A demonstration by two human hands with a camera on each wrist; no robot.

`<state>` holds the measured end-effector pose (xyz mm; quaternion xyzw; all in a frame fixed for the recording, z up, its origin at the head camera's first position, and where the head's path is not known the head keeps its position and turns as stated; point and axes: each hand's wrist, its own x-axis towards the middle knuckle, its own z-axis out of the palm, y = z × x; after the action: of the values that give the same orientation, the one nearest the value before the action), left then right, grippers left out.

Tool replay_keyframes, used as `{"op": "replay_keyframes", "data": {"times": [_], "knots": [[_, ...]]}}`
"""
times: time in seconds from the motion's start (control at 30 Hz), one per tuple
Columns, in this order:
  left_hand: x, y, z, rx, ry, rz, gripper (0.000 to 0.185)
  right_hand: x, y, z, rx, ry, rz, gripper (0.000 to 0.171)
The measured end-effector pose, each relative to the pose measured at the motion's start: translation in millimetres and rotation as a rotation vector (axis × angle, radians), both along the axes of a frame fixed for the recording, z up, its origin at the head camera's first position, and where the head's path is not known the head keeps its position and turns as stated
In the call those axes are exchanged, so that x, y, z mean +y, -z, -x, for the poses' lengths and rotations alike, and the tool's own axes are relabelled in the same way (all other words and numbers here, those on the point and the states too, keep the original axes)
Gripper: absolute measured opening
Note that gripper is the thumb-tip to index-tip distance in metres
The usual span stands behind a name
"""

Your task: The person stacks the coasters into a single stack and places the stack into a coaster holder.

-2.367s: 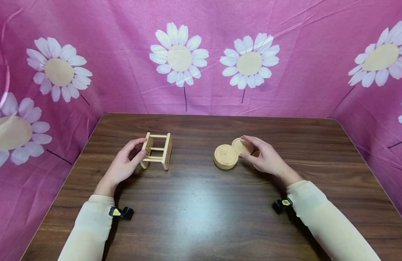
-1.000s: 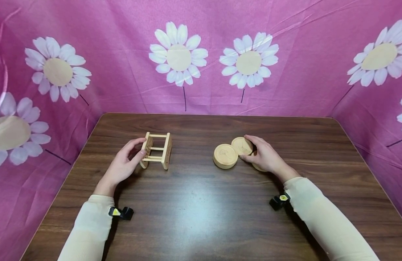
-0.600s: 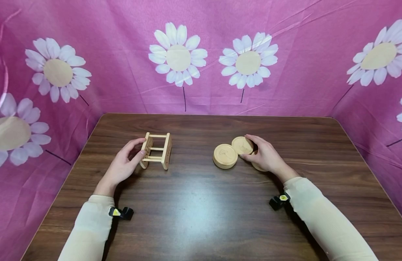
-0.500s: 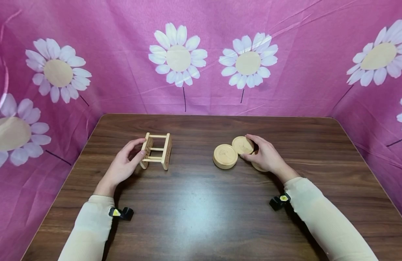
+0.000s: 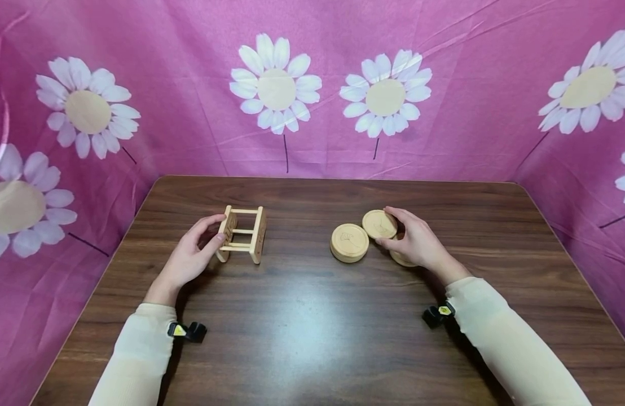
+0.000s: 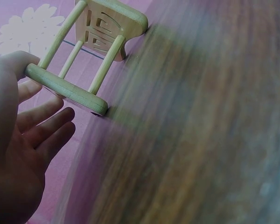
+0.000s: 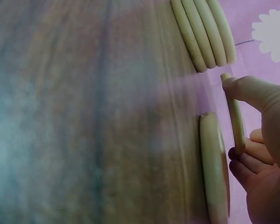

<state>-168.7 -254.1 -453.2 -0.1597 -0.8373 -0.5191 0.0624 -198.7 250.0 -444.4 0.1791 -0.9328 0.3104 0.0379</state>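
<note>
Left hand [image 5: 188,260] grips the near-left end of a small wooden rack [image 5: 243,235], thumb and fingers curled onto one end panel; the rack sits on the table [image 5: 302,332] left of centre, rungs bare, no disc in it. Wrist view shows the same: rack [image 6: 91,56] empty, thumb on the end piece. Right of centre a stack of wooden coasters [image 5: 349,243] lies flat on the table, several discs thick by the right wrist view [image 7: 203,32]. Just right of it the right hand [image 5: 416,243] pinches a single coaster [image 5: 379,224] between thumb and fingers, lifted and tilted on edge, clear of the table. Another coaster [image 5: 400,258] lies flat under that hand, mostly hidden. Judged progress: early stage, one coaster picked up, none racked; stack and the flat one not yet handled. Rack and coasters are well apart.
</note>
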Motion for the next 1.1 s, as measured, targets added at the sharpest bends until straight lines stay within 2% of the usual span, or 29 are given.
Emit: {"op": "replay_keyframes", "data": {"times": [0.23, 0.67, 0.9, 1.1], "knots": [[-1, 0.0, -0.3, 0.011, 0.0, 0.003, 0.042, -1, -11.2, -4.2, 0.004, -0.001, -0.004, 0.074], [2, -2.2, -1.6, -0.004, -0.004, -0.026, 0.041, -3, -21.3, -10.7, 0.015, -0.031, 0.006, 0.074], [1, -1.1, -1.1, -0.006, -0.005, -0.022, 0.042, -7, -25.5, -12.9, -0.038, -0.036, 0.017, 0.078], [1, -0.8, -0.6, -0.013, -0.007, -0.023, 0.042, -14, -28.3, -16.0, -0.077, -0.078, 0.053, 0.077]]}}
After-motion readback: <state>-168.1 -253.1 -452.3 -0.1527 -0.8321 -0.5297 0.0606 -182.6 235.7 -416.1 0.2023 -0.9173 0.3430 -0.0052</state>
